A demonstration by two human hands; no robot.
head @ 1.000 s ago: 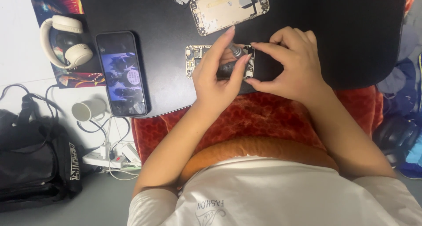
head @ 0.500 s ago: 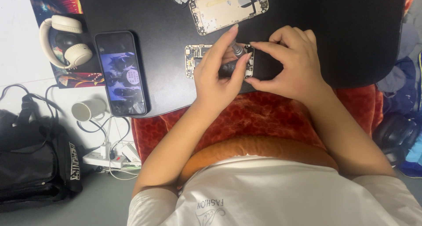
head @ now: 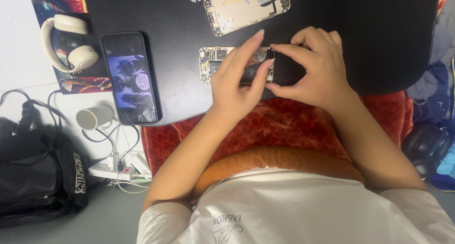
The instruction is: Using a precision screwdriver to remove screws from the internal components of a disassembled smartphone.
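My left hand [head: 234,85] and right hand [head: 315,68] both pinch a small dark part [head: 258,59] over the circuit board [head: 213,64], which lies on the black table [head: 360,30] near its front edge. A phone shell [head: 246,7] lies beyond it, and a phone [head: 129,77] with its screen lit lies well to the left.

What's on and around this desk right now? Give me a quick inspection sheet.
Surface: black table.
Job's things: small circuit board under both hands; opened phone shell beyond it.
Clutter: lit phone, cream headphones, white mug.
Hands: left hand and right hand pinch a small dark part over the board.
Cables: white power strip with cords on the floor.
Surroundings: black bag, red cushion.
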